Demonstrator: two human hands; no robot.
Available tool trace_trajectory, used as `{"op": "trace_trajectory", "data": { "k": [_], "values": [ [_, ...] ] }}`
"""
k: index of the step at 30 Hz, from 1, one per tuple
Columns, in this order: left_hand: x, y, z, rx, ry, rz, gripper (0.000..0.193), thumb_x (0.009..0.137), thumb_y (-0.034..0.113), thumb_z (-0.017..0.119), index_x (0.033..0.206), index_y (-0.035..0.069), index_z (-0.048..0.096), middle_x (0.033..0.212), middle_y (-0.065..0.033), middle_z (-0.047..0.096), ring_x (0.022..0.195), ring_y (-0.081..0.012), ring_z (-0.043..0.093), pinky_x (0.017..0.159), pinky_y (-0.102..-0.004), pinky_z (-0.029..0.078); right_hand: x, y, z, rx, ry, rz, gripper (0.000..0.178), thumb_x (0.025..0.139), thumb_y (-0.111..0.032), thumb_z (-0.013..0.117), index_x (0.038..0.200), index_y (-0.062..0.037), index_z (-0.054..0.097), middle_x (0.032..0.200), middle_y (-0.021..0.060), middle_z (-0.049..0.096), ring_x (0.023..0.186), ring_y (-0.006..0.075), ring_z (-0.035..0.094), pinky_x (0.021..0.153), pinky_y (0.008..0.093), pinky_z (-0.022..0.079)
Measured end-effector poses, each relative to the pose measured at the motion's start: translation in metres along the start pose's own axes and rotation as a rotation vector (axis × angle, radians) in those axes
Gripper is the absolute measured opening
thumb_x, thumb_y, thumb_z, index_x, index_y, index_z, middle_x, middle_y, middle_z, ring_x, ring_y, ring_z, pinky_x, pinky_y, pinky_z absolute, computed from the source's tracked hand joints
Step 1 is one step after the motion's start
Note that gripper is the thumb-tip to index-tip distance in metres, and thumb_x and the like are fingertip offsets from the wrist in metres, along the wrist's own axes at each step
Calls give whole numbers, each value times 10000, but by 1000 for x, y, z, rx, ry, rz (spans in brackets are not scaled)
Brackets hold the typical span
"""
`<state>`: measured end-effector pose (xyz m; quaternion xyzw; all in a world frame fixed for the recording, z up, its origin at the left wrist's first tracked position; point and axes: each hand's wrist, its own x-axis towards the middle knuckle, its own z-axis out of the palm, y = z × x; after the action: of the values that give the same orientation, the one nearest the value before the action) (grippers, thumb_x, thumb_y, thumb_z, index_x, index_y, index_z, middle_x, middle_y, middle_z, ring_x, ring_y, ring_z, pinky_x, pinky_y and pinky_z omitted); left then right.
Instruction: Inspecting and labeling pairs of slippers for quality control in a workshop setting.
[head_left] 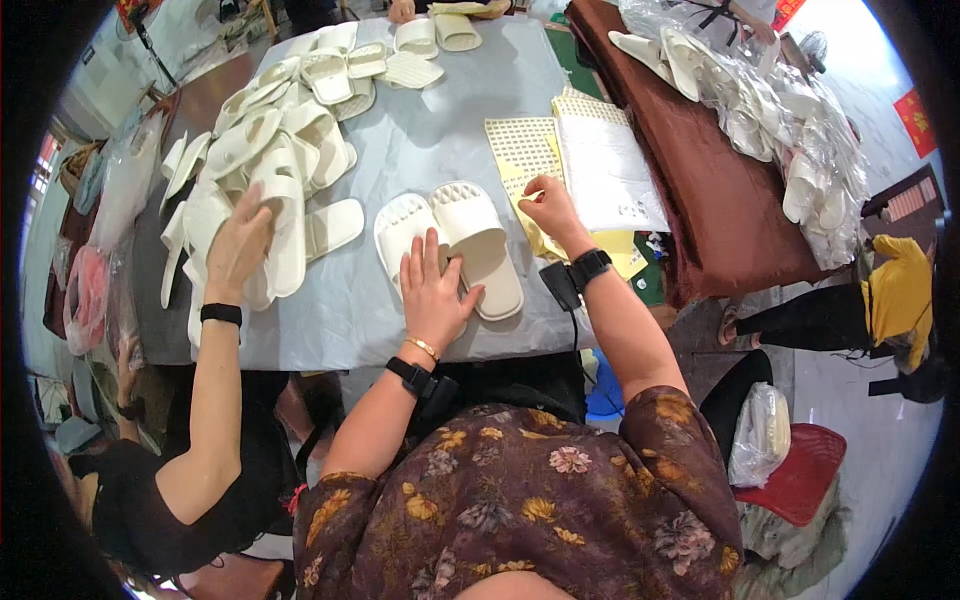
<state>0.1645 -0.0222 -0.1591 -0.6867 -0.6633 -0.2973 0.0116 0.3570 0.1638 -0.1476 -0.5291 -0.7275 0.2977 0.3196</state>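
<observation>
A pair of cream slippers lies side by side in front of me, toes away. My left hand (pixel 432 297) rests with fingers spread on the left slipper (pixel 398 225), its thumb reaching toward the right slipper (pixel 482 245). To the right, my right hand (pixel 553 212) hovers at the edge of a yellow sheet of small printed stickers (pixel 512 150). Its fingertips are pinched together; whatever may be between them is too small to make out. Beside that sheet lies a white plastic-covered packet (pixel 605 170), with more yellow sheet showing under it.
A heap of cream slippers (pixel 325 130) covers the table's left side, where a co-worker's hand (pixel 240 240) touches one. Bagged slippers (pixel 745 110) lie on a brown padded surface (pixel 720 190) at right. Another person's hand (pixel 402 10) shows at the far edge. A red stool (pixel 800 475) stands behind right.
</observation>
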Motion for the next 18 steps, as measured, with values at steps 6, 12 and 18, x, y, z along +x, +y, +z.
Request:
{"op": "trace_trajectory", "data": {
  "k": [6, 12, 18],
  "values": [
    [2, 1, 1, -5, -12, 13, 521, 745, 402, 746, 1136, 67, 669, 1542, -196, 285, 1420, -392, 252, 1134, -534, 213, -63, -32, 7, 92, -319, 8, 153, 802, -126, 677, 864, 9, 647, 824, 138, 680, 751, 247, 657, 700, 355, 525],
    [0, -1, 1, -6, -3, 10, 506, 743, 400, 755, 1137, 91, 681, 1555, -197, 262, 1423, -391, 250, 1149, -512, 192, -78, -42, 22, -109, -392, -49, 129, 830, -103, 644, 904, 3, 647, 831, 141, 678, 783, 275, 662, 720, 370, 522],
    [0, 0, 1, -15, -8, 6, 505, 746, 403, 754, 1136, 91, 674, 1556, -194, 257, 1424, -391, 245, 1147, -516, 198, -77, -42, 29, -182, -385, -156, 118, 814, -82, 621, 897, -6, 656, 858, 188, 674, 834, 363, 653, 749, 422, 517]
  ]
}}
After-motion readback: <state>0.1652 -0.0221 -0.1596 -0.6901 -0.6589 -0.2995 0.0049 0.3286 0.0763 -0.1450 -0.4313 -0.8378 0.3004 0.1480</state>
